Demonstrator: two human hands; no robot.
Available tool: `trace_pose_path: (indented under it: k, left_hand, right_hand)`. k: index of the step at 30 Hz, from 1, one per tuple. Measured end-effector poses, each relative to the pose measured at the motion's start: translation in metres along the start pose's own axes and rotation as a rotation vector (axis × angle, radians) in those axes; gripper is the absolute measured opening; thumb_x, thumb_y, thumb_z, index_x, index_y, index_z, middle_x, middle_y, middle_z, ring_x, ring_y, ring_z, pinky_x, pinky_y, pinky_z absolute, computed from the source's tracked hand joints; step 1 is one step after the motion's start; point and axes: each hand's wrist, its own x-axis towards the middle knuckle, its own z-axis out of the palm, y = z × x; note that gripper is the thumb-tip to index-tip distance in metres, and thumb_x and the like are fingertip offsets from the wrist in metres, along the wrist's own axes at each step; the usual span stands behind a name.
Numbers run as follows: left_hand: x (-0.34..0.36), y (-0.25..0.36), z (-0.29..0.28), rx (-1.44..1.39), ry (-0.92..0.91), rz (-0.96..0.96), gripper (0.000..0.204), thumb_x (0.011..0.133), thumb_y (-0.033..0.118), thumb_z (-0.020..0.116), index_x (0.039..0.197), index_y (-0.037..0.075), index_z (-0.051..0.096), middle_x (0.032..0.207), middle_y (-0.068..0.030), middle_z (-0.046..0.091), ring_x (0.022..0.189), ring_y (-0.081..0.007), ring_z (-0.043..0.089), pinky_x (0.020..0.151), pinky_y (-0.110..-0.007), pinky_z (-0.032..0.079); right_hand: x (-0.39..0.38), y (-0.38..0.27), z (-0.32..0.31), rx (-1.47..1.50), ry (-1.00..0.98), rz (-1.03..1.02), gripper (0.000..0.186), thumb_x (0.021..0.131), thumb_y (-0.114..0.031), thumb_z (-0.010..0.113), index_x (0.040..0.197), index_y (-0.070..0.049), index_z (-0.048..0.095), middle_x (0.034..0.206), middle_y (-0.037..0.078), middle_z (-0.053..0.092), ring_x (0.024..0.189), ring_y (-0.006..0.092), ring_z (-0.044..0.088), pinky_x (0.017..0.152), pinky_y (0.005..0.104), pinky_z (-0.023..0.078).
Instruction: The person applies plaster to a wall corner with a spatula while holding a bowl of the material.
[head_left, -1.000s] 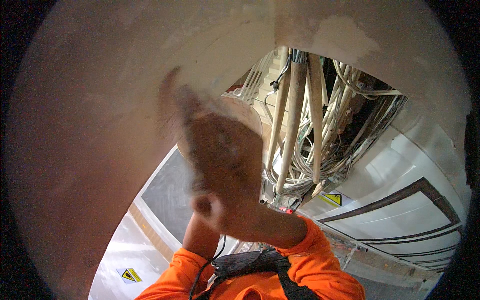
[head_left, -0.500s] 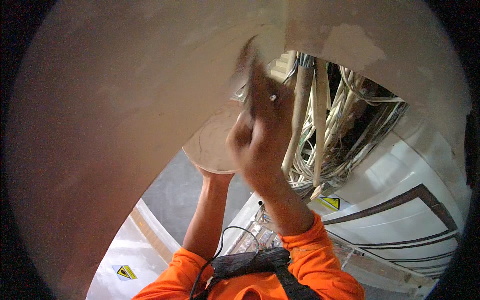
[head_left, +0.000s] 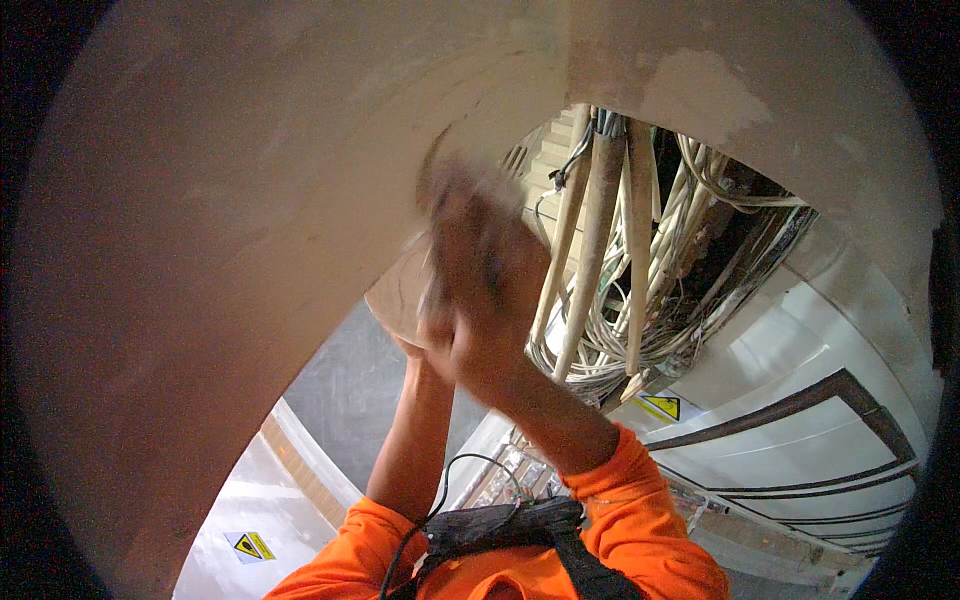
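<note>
My left hand [head_left: 410, 348] supports a round beige board [head_left: 392, 298] from beneath; most of its fingers are hidden behind the board. Over the board's right side is my right hand [head_left: 490, 310], closed round a flat-bladed tool, seemingly a putty knife [head_left: 437, 190], blurred by motion. The blade lies against or just in front of a large beige wall panel [head_left: 250, 180]; I cannot tell whether it touches. Curved smear marks show on the panel above the blade.
Right of my right hand, a cut-out in the panel exposes thick pipes [head_left: 597, 220] and bundled cables [head_left: 650, 300]. White curved panels with a yellow warning label [head_left: 660, 406] stand lower right; another label [head_left: 249, 546] is lower left. A black cord [head_left: 440, 490] crosses my chest.
My right hand has swung left and slightly down with the putty knife, now covering more of the board. My left hand and the board have stayed nearly in place.
</note>
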Motion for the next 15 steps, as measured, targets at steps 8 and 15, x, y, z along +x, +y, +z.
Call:
trace_pose_path:
  k: [8,15]
  left_hand:
    - [-0.007,0.004,0.005,-0.981,-0.019,-0.364,0.066,0.085,0.060,0.027,0.128,0.012,0.040,0.132,-0.0102,0.041,0.120,-0.0303,0.040,0.099,-0.048,0.033]
    - [-0.005,0.016,-0.003,-0.967,0.050,-0.449,0.069,0.082,0.063,0.028,0.130,0.013,0.039,0.132,-0.0103,0.041,0.119,-0.0312,0.041,0.098,-0.051,0.034]
  right_hand:
    - [0.056,0.040,-0.031,0.015,0.193,0.271,0.053,0.068,0.002,0.041,0.121,0.004,0.046,0.116,0.024,0.051,0.103,0.0408,0.049,0.090,0.0474,0.037]
    - [0.074,0.044,-0.041,-0.113,0.090,0.162,0.039,0.064,-0.002,0.052,0.102,0.006,0.057,0.110,0.023,0.054,0.094,0.0367,0.052,0.084,0.0446,0.041]
